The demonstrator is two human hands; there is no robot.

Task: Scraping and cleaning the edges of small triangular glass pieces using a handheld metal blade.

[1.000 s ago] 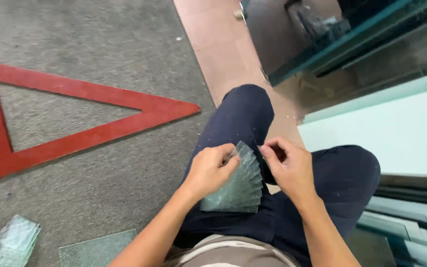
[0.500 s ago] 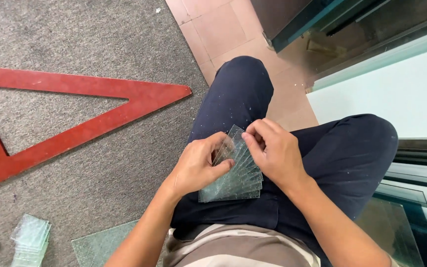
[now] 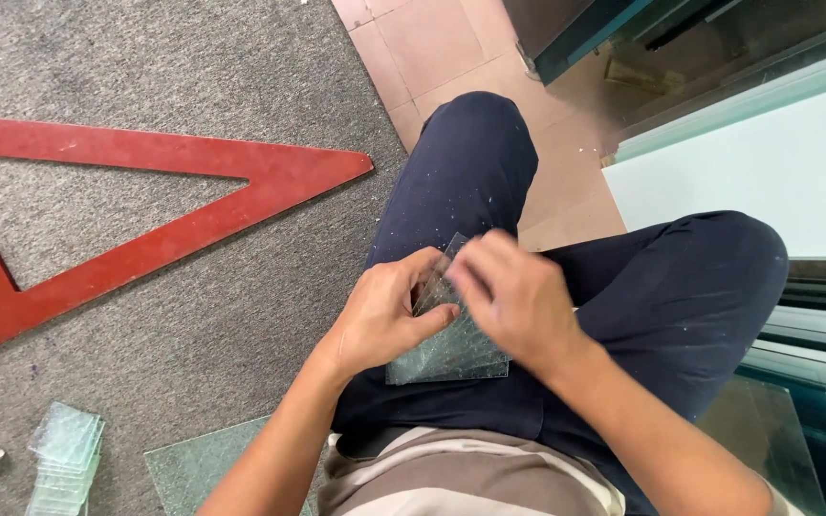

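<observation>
Glass squares (image 3: pixel 451 349) fanned over lap; left hand (image 3: pixel 384 320) pinching stack, right hand (image 3: pixel 518 296) curled gripping top edge.

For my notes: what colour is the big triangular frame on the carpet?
The triangular frame is red, seen best in the head view.

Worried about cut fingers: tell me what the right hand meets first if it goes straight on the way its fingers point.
The right hand points left toward the left hand. It would first meet the stack of small glass squares, then the left fingers; depth is uncertain.
</observation>
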